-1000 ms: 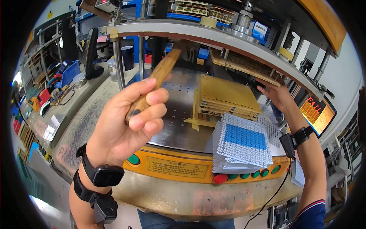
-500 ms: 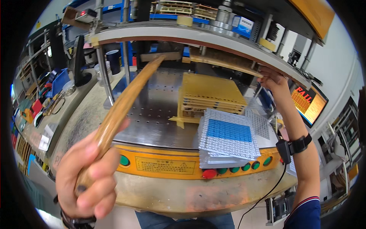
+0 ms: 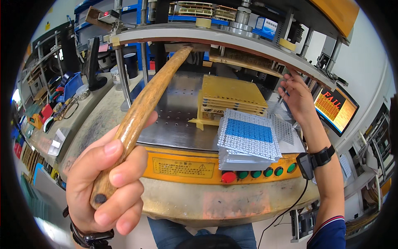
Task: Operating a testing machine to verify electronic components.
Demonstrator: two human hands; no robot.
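My left hand [image 3: 110, 182] is closed round the wooden handle of a hammer [image 3: 151, 91]. The handle slants up and away, and its far end reaches a dull brown crosswise head under the press's upper plate [image 3: 166, 33]. On the right, my right hand [image 3: 297, 93] is raised with fingers apart and holds nothing. Its fingertips are at the underside of the upper plate, beside the right end of a wooden fixture board [image 3: 244, 64] with pins. Whether they touch the plate, I cannot tell.
A yellow layered fixture [image 3: 232, 93] stands on the perforated metal bed [image 3: 170, 112]. In front lies a stack of white patterned sheets [image 3: 248, 135], blue in the middle. Buttons line the orange front panel [image 3: 182, 166]. A monitor [image 3: 336, 110] stands right; a cable [image 3: 286, 211] hangs from my right wrist.
My right hand has come off the edge of the fixture board, and its fingers have spread. My left hand, still gripping the hammer, has shifted slightly right and up in the view.
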